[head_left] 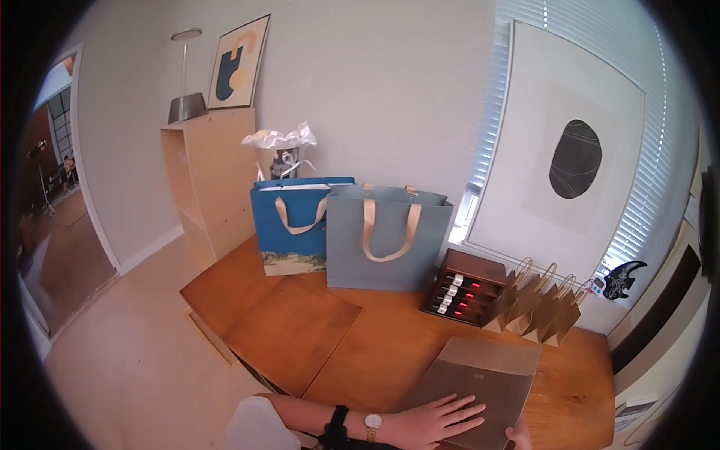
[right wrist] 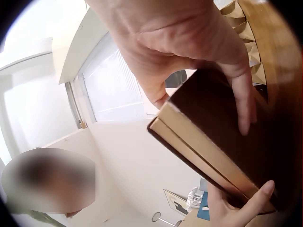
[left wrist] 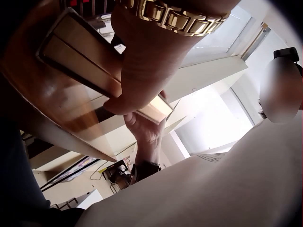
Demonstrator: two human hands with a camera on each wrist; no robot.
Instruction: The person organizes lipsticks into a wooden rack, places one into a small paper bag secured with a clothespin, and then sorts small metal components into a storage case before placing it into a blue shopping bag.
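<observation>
A flat brown box [head_left: 477, 373] with a lighter band across its far end is tilted over the front of the wooden table. My left hand [head_left: 433, 421] lies across its top with fingers spread, and in the right wrist view the thumb of the left hand [right wrist: 236, 213] reaches round the near edge. At the right edge my right hand [head_left: 519, 436] grips the box, thumb on top. Both wrist views show cream side walls on the box [left wrist: 80, 49] between dark covers. Fingers of the right hand [right wrist: 189, 40] press its dark face.
Behind the box stand a dark wooden rack [head_left: 465, 285] and several small kraft bags [head_left: 536, 304]. Farther left are a grey gift bag [head_left: 390, 232] and a blue gift bag [head_left: 289, 217]. A wooden shelf unit [head_left: 214, 180] stands beyond the table [head_left: 281, 330].
</observation>
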